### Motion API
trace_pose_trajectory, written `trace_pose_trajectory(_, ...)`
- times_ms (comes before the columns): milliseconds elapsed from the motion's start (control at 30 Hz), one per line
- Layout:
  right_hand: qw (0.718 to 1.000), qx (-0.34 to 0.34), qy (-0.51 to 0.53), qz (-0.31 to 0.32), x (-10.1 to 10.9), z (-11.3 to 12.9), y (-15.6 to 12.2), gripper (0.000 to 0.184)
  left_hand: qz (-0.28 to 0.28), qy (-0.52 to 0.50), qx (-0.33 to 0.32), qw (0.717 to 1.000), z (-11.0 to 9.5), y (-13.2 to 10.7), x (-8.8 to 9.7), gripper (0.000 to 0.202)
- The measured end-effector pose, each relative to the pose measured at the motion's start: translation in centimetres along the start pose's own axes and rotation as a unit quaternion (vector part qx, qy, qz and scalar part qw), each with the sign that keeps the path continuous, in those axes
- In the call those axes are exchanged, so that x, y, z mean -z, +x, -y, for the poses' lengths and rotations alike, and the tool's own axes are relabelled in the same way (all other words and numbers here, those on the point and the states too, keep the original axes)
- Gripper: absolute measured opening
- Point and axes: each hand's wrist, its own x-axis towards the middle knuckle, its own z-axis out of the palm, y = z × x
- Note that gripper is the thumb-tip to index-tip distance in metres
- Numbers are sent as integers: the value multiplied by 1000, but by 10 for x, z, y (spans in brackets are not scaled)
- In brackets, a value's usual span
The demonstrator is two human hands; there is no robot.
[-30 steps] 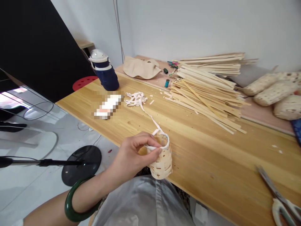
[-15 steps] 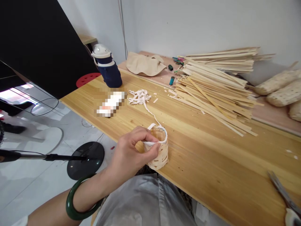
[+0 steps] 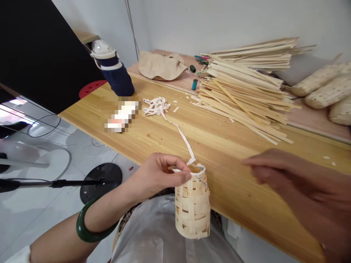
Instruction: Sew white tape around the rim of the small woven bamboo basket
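A small woven basket (image 3: 192,208) of pale wood strips hangs upright over my lap at the table's edge. My left hand (image 3: 161,173) pinches its rim, thumb outside, pressing a white fabric tape (image 3: 197,171) along the edge. Blue thread (image 3: 202,180) shows on the rim's right side. From the rim the tape runs back to a loose heap of tape (image 3: 157,106) on the table. My right hand (image 3: 290,182), blurred by motion, is right of the basket and apart from it, thumb and forefinger pressed together. Whatever it may hold is too small to make out.
A wooden table (image 3: 233,153) spans the view. Toward the back lie bundles of wood strips (image 3: 246,91), a teal thread spool (image 3: 194,84) and a beige cloth item (image 3: 161,65). A blue bottle (image 3: 117,75) stands behind a pixelated object (image 3: 122,117). Woven pieces (image 3: 329,87) rest far right.
The basket has come nearer and lower, its woven side now in full view, with my left hand still on the rim. My right hand has come into view; the scissors at right no longer show.
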Motion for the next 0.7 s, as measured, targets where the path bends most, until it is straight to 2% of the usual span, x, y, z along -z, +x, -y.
trace_pose_trajectory(67,997,46,37,54,-12,13,17,14,13,-23,13,1000,3,2,1,13)
trace_pose_trajectory(167,988,73,82,108,-27,20,31,13,33,-44,25,998,7,4,2,10)
trace_pose_trajectory(400,961,138,137,194,-39,11,38,16,72,-43,14,996,8,6,4,7)
trace_pose_trajectory(700,947,104,165,253,-41,11,42,18,82,-42,22,995,8,7,3,8)
